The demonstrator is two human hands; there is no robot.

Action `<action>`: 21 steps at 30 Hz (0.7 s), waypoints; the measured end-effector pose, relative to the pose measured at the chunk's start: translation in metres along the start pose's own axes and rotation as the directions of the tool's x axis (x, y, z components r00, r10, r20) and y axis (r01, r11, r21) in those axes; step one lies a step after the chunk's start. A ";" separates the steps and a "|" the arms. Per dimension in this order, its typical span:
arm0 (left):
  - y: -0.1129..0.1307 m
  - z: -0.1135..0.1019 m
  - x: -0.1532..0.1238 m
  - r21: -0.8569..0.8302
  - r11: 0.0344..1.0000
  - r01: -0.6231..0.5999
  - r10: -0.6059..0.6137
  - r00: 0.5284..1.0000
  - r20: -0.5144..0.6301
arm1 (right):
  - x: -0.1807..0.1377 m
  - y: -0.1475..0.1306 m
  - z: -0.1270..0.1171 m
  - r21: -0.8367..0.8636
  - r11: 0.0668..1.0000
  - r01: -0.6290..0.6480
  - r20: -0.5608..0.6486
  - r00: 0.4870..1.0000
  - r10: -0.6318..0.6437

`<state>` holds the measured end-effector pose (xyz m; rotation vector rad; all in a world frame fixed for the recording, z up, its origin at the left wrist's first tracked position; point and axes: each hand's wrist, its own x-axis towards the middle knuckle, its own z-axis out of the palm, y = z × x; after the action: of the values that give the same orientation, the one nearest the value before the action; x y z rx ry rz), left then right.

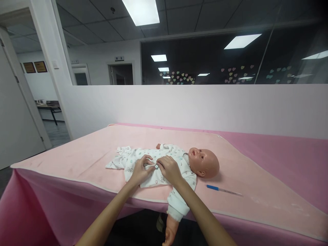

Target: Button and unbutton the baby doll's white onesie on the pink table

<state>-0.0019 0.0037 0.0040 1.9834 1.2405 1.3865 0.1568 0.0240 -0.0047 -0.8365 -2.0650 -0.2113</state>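
A baby doll lies on its back across the bed, head to the right. It wears a white patterned baby shirt, and one of its arms hangs over the near edge. At the middle of the shirt front, my left hand pinches the edge of the fabric. My right hand is close beside it, fingertips closed on the shirt front next to a teal button. Another button shows nearer the collar. What exactly the right fingertips hold is partly hidden.
A thermometer with a blue end lies near the doll's head. A peach pad covers the pink sheet. A low white wall with glass above stands behind; a door is at the left.
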 end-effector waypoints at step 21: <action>0.003 0.005 -0.004 0.483 0.845 -0.231 0.282 0.959 -0.034 | 0.000 -0.001 -0.001 -0.007 0.999 -0.047 -0.061 0.997 0.046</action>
<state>0.0031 -0.0005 0.0024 2.5184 1.5229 1.4217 0.1567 0.0232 -0.0043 -0.8722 -1.9874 -0.2173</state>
